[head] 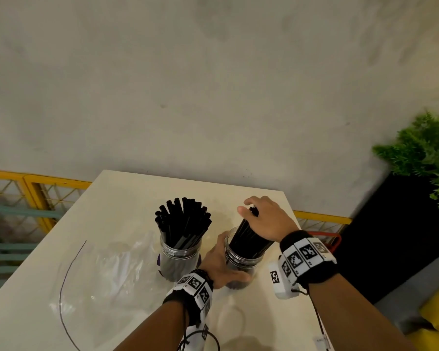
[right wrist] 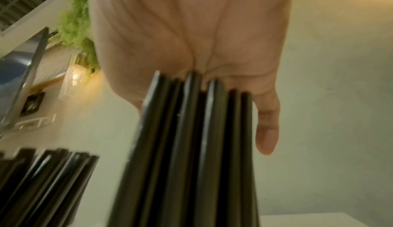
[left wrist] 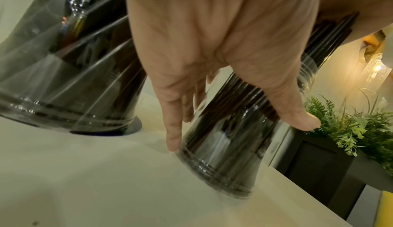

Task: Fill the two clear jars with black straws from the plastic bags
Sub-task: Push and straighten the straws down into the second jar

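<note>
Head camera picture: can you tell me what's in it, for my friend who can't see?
Two hands work at a clear jar of black straws on a pale table: the left hand holds the jar's side while the right hand covers the straw tops. A second jar, full of straws, stands to its left beside an empty plastic bag.

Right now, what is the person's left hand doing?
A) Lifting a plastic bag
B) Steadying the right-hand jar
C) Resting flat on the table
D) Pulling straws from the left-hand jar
B: the left hand wraps its grip around the right-hand jar, while the right hand rests on top of that jar's straws.
</note>
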A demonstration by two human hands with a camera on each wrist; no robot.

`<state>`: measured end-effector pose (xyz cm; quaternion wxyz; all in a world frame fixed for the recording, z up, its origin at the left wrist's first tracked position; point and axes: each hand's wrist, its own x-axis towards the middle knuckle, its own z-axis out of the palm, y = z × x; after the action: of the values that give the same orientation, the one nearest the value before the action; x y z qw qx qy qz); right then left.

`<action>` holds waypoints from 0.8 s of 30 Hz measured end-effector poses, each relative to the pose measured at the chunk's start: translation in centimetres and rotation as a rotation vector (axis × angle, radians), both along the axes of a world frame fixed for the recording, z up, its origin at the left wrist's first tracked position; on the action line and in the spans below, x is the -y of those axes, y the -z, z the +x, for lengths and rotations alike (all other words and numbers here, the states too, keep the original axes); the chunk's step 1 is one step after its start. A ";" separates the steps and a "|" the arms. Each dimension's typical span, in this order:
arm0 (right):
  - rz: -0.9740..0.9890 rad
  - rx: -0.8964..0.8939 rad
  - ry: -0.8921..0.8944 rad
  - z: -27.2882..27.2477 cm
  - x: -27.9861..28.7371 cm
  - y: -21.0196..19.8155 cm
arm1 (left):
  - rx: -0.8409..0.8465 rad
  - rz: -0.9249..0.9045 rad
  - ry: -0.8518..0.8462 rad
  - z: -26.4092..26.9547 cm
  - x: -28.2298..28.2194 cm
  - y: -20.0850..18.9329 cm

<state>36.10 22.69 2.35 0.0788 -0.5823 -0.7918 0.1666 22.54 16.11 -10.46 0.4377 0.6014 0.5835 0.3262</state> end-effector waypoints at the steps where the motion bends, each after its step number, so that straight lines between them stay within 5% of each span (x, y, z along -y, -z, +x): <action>1: 0.008 -0.049 0.011 0.3 0.0 -0.4 | -0.006 -0.009 0.000 0.0 0.1 -0.1; 10: 0.502 -0.258 -0.102 -0.4 4.7 -5.3 | -0.175 0.119 -0.132 -3.2 7.6 -5.2; 17: 0.303 0.141 -0.375 -11.8 9.1 -1.0 | -0.176 0.158 -0.477 -9.8 10.7 -5.3; 21: 0.173 0.284 -0.339 -15.5 5.8 1.0 | -0.148 0.131 -0.508 -10.7 9.7 -3.4; 24: 0.047 0.228 -0.260 -15.9 3.7 0.5 | -0.135 0.118 -0.519 -11.0 8.5 -2.6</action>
<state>20.19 18.99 1.84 -0.0202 -0.4882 -0.8679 0.0894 11.53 7.66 -7.87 0.2640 0.4763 0.7260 0.4201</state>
